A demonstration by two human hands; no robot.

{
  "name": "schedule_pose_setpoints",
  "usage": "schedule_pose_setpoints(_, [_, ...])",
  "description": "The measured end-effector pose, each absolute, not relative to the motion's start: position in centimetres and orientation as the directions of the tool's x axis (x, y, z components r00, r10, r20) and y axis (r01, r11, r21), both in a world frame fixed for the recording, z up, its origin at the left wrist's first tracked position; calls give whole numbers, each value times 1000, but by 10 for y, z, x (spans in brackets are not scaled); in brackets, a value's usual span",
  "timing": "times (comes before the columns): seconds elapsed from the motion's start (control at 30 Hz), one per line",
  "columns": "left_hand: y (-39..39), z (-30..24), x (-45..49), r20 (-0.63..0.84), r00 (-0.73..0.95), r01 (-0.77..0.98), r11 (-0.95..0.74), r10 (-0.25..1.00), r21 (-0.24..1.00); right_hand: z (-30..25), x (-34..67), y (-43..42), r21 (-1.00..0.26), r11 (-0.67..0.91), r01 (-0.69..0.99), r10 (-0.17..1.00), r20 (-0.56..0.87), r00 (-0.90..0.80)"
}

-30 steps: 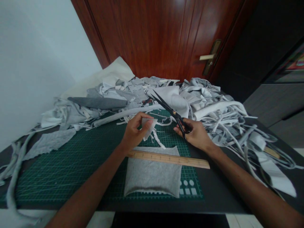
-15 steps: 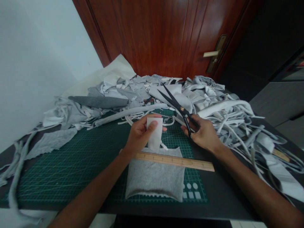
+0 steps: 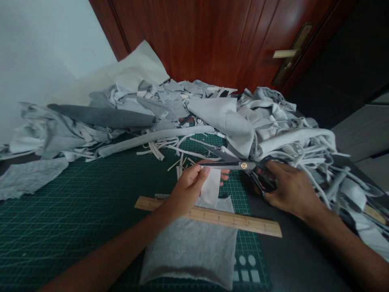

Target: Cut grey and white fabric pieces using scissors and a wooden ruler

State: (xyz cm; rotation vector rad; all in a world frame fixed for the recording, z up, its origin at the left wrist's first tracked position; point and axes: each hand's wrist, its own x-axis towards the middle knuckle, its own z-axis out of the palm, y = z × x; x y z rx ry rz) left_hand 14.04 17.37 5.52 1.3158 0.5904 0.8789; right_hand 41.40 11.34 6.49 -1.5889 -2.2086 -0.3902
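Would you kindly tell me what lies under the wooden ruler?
The wooden ruler rests across the green cutting mat and the top of a grey fabric piece; the parts directly beneath it are hidden.

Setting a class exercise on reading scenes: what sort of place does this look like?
Probably a fabric-cutting or sewing workspace: a green cutting mat, a wooden ruler, black scissors and heaped grey fabric scraps.

a reddish wooden door point(image 3: 194, 36) beside white wall point(image 3: 39, 44).
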Motion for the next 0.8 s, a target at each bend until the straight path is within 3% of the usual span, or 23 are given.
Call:
schedule_pose_setpoints(0.37, [172,68,133,78,640,37,-132,764,991,75,416,113,-4,368,930,829,455,-326])
schedule_pose_setpoints(0.57, [174,62,133,162,604,-56,-161,780,985,78,413,111,-42,326,945,858,433,-277])
schedule_pose_setpoints(0.8, [175,58,135,116,643,-175,-3,757,985,78,414,112,11,358,934,826,463,-322])
